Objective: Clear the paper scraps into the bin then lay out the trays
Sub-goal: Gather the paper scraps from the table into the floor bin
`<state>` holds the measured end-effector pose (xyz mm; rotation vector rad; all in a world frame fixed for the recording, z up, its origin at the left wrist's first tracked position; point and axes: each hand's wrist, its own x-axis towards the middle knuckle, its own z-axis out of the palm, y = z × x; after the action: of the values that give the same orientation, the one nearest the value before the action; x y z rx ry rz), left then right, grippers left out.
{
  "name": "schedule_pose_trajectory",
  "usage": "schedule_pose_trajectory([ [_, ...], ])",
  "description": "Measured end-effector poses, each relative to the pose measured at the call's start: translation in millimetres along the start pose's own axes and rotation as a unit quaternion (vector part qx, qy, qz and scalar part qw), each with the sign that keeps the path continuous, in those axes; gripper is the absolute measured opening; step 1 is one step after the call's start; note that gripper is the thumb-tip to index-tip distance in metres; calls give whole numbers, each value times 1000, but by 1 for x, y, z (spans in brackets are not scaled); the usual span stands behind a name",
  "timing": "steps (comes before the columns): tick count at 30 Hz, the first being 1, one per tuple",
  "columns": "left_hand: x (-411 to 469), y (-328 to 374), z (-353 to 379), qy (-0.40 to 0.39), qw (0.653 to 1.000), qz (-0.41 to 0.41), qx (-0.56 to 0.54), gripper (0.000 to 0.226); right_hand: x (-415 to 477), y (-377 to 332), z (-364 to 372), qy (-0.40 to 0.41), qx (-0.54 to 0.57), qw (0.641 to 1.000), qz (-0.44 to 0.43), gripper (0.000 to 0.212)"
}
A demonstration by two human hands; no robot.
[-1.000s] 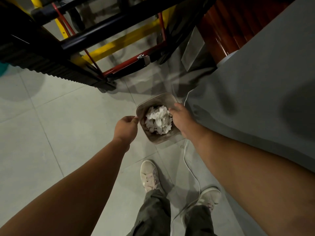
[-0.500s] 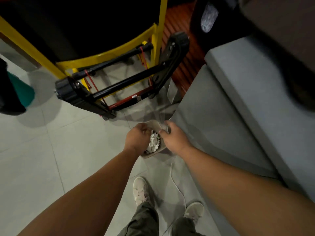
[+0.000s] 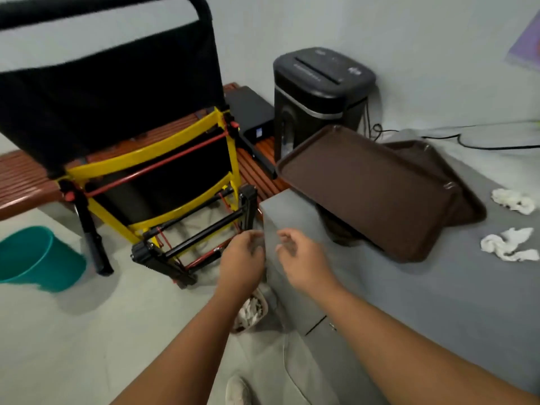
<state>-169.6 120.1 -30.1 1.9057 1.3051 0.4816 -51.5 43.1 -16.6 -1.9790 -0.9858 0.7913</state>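
Hands: left hand (image 3: 242,258) and right hand (image 3: 304,260) loosely curled, empty, at the near table (image 3: 423,302) corner. Bin (image 3: 264,304) on the floor beneath them. Paper scraps (image 3: 508,244) lie far right on the table. Trays (image 3: 368,188) stacked askew; likely hazard: a careless pull tips the top one off.

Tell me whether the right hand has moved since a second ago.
Yes. The right hand has risen off the rim of the bin and now hovers beside the corner of the grey table.

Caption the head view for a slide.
Left hand and right hand empty above clear scrap-filled bin, beside stacked brown plastic trays.
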Motion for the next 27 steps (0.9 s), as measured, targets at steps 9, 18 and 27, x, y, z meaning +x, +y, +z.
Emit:
schedule_pose_trajectory([
  [9, -25, 131, 37, -19, 992, 117, 48, 33, -51, 11, -128, 133, -4, 989, -63, 34],
  [18, -62, 217, 132, -120, 964, 234, 43, 34, -101, 83, -231, 272, -10, 962, -3, 32],
  [27, -53, 266, 224, -228, 902, 351, 109, 34, -133, 141, -286, 359, -18, 928, 103, 31],
])
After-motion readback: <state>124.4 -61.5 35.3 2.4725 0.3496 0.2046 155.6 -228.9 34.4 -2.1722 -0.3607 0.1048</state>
